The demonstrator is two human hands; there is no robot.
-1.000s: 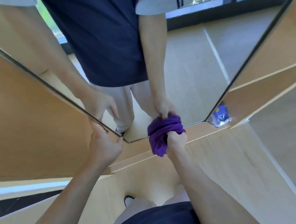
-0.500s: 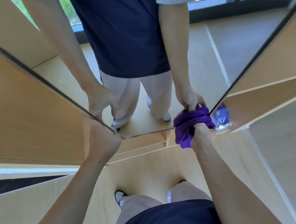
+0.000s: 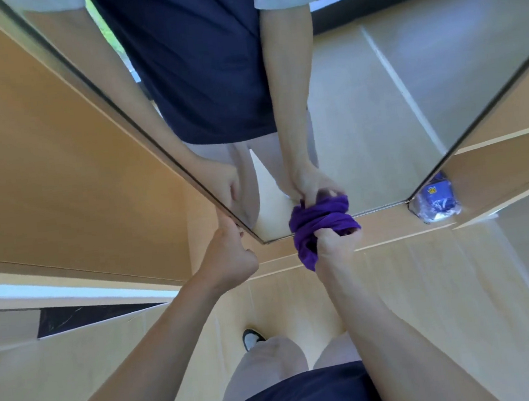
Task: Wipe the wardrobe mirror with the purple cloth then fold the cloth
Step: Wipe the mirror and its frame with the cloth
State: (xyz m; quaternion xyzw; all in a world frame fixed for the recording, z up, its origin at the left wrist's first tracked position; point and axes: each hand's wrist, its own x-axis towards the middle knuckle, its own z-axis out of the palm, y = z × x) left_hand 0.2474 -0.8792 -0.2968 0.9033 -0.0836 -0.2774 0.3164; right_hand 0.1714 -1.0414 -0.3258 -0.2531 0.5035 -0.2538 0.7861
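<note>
bunched purple cloth (image 3: 319,224), pressed on mirror (image 3: 378,116)

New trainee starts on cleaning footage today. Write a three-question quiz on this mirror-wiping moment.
1. True or false: the right hand grips the bunched purple cloth.
2. The cloth meets the frameless wardrobe mirror at its: A) top edge B) bottom edge C) centre.
3. What does the left hand grip?

Key: 1 true; 2 B; 3 the mirror door's left edge, near the bottom corner.
</note>
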